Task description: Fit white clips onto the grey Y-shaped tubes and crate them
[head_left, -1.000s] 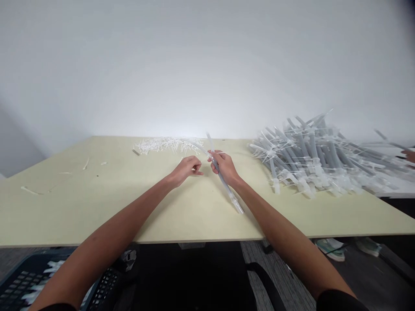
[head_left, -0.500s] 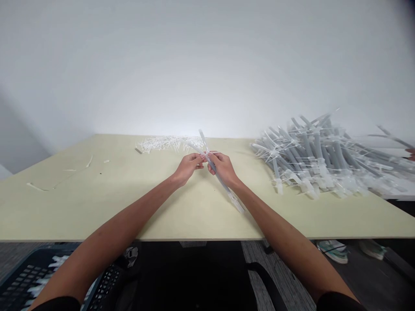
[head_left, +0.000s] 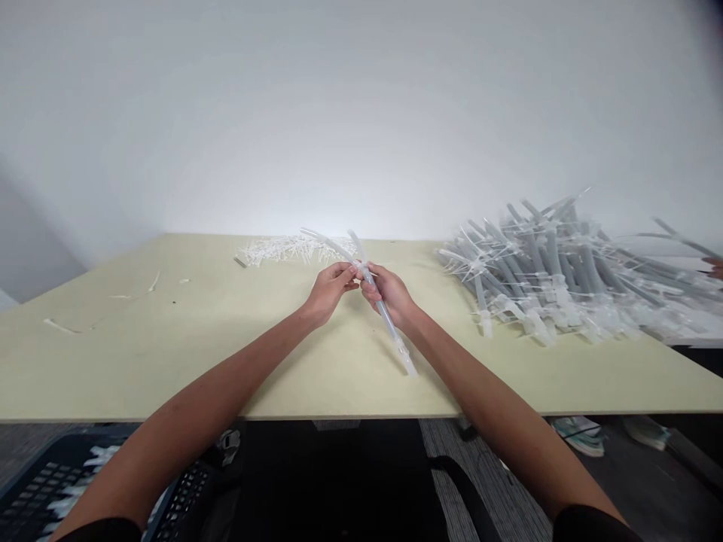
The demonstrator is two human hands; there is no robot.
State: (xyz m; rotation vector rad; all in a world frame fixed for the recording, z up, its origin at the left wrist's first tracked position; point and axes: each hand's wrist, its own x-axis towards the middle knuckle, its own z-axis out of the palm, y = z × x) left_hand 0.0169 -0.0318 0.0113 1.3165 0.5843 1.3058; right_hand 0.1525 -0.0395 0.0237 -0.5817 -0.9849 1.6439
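Note:
A translucent plastic tube assembly [head_left: 386,318] lies slantwise between my hands over the middle of the table. Two thinner tube branches rise from its joint, and a clear fitting [head_left: 407,361] forms its near end. My left hand [head_left: 332,290] pinches it at the joint. My right hand [head_left: 389,292] wraps its fingers round the tube just below that joint. Small details at the joint are hidden by the fingertips. Beyond my hands lies a heap of small white cable ties [head_left: 276,250].
A large pile of similar tube assemblies [head_left: 542,271] covers the right of the table [head_left: 197,361]. Loose white strips [head_left: 59,326] lie at left. A blue crate [head_left: 34,482] with white parts stands below. Another person's hand [head_left: 715,267] shows at the far right.
The tube assembly has turned in my hands, so its near end swung left and one branch now stretches farther left. My right fingers have shifted round the tube.

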